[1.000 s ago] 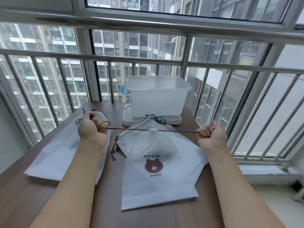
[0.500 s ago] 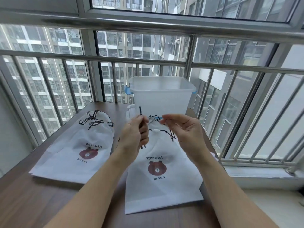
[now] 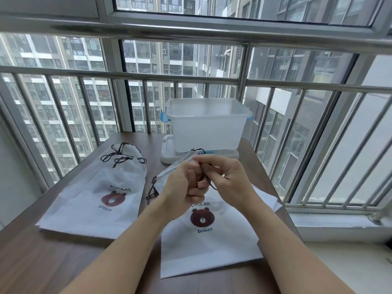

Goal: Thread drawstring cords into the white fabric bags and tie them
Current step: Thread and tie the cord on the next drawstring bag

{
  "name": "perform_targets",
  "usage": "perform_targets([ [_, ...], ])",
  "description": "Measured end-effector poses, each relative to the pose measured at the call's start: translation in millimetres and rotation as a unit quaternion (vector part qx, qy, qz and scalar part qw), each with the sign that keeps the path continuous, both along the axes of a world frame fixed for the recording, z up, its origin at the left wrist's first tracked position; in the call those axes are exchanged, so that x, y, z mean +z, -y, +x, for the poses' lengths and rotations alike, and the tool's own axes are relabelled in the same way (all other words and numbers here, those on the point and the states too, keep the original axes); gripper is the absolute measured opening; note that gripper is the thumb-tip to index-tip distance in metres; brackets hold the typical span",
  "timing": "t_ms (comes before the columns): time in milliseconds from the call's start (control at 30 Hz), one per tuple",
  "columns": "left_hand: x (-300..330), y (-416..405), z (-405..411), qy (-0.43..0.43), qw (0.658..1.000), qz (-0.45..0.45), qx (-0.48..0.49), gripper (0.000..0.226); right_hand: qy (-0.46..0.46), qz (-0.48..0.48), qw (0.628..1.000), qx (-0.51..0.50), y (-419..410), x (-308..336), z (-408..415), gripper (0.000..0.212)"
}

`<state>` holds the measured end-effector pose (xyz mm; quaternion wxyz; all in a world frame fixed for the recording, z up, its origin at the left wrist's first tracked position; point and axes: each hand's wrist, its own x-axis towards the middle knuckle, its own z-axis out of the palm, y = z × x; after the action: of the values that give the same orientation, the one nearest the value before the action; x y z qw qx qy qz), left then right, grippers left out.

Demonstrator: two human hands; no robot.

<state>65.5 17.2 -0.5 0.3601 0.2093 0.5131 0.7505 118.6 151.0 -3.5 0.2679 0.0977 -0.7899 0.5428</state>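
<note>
Head view: left hand (image 3: 184, 187) and right hand (image 3: 229, 179), fingers curled, each grip pinching the dark cord (image 3: 209, 181).

A brown wooden worktop (image 3: 63, 257) carries a clear tub (image 3: 206, 124) on its lid (image 3: 167, 153). Nearer than the tub lie two stacks of white bags (image 3: 95, 200), side by side.

White bear-print bag (image 3: 207, 247) flat on table; dark cord (image 3: 209, 183) at mouth.
</note>
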Motion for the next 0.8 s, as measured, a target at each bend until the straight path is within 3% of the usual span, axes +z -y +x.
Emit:
perform_targets([
  [133,-6,-5,-1,-0.063,0.997,-0.030,0.030,0.031,0.001,0.005,1.000,-0.027,-4,-2,-2,0.050],
  [300,-5,-5,-1,-0.042,0.999,0.017,0.015,0.024,-0.038,-0.006,0.993,-0.109,-7,-2,-1,0.019],
  [567,-4,0,-7,-0.061,0.998,0.019,0.001,0.026,-0.066,-0.096,0.972,-0.204,-6,7,0,0.016],
  [700,-6,2,-10,-0.101,0.991,-0.009,0.089,0.016,0.005,-0.231,0.966,-0.117,-8,14,3,0.022],
  [800,-4,4,-16,-0.064,0.987,0.034,0.141,0.015,0.092,-0.181,0.979,-0.012,-15,19,8,0.037],
])
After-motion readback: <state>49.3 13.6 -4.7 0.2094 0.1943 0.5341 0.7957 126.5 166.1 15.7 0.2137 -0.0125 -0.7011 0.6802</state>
